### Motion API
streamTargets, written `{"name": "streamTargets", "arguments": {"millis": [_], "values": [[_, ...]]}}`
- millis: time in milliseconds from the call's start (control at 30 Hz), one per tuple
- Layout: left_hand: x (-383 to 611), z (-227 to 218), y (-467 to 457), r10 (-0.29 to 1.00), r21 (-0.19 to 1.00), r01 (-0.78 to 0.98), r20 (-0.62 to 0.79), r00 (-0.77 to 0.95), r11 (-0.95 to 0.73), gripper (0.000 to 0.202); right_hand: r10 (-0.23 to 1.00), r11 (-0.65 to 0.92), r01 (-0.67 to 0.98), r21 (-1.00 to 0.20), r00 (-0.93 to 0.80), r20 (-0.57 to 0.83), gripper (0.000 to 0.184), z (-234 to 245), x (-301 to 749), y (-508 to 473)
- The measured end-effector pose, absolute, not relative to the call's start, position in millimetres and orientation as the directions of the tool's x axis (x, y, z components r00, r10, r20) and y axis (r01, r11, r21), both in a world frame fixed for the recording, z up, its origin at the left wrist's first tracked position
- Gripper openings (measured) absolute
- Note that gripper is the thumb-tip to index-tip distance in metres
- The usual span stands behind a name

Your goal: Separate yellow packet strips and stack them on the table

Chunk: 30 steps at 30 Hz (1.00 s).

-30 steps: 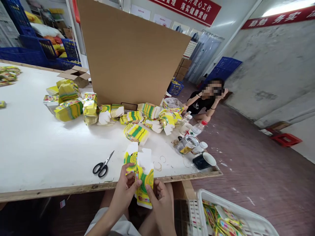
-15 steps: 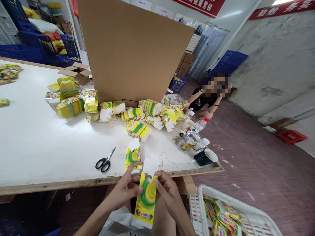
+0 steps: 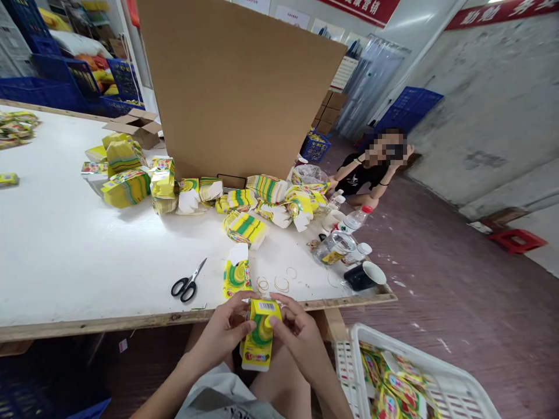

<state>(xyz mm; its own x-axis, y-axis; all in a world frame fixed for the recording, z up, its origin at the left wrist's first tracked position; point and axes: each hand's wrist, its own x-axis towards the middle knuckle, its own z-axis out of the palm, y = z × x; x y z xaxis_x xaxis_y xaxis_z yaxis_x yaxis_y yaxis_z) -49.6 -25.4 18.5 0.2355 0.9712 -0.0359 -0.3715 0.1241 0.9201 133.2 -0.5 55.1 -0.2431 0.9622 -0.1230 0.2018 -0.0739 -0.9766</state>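
Note:
A small yellow and green printed carton [image 3: 258,348] is held over my lap, just off the table's front edge. My left hand [image 3: 225,329] grips its left side, thumb on the front. My right hand [image 3: 297,326] grips the upper right, with the thumb pressing on the folded top flap that bears a barcode. The carton's back is hidden. Just beyond my hands lies a flat yellow-green carton [image 3: 237,273] with a white flap. Left of it rests a pair of black-handled scissors [image 3: 188,282]. Thin rubber bands [image 3: 282,285] lie to the right of that flat carton.
Bundles of folded cartons [image 3: 247,228] line the white table [image 3: 87,256] before a tall cardboard sheet [image 3: 240,93]. Bottles, a clear jar [image 3: 334,249] and a dark mug [image 3: 364,276] stand at the right edge. A white basket [image 3: 454,372] holds filled cartons. A person [image 3: 364,171] sits beyond.
The carton's white top flap stood up before; now it is folded down over the front, showing a barcode. My right thumb has moved onto it, and both hands have closed in slightly.

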Motion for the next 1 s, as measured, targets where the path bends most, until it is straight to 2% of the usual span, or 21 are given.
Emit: {"name": "streamTargets", "arguments": {"millis": [233,467,800,900,1000], "values": [[-51,19,-28,0.965,0.925,-0.337,-0.094,0.246,0.176,0.051,0.983,0.046,0.492,-0.870,-0.179,-0.049,0.026,47,124,-1],[-50,16,-24,0.961,0.863,-0.457,-0.107,0.254,0.217,0.059,0.966,0.060,0.410,-0.910,-0.254,-0.051,0.030,42,121,-5],[-48,21,-27,0.965,0.903,-0.386,-0.097,0.245,0.189,0.053,0.984,0.064,0.522,-0.851,-0.175,-0.034,0.035,38,124,-4],[-47,24,-28,0.968,0.903,-0.392,-0.088,0.236,0.178,0.055,0.985,0.071,0.499,-0.864,-0.172,-0.019,0.043,41,123,-6],[-47,24,-29,0.970,0.911,-0.376,-0.084,0.229,0.168,0.054,0.981,0.052,0.480,-0.876,-0.190,-0.046,0.039,45,123,-7]]}}
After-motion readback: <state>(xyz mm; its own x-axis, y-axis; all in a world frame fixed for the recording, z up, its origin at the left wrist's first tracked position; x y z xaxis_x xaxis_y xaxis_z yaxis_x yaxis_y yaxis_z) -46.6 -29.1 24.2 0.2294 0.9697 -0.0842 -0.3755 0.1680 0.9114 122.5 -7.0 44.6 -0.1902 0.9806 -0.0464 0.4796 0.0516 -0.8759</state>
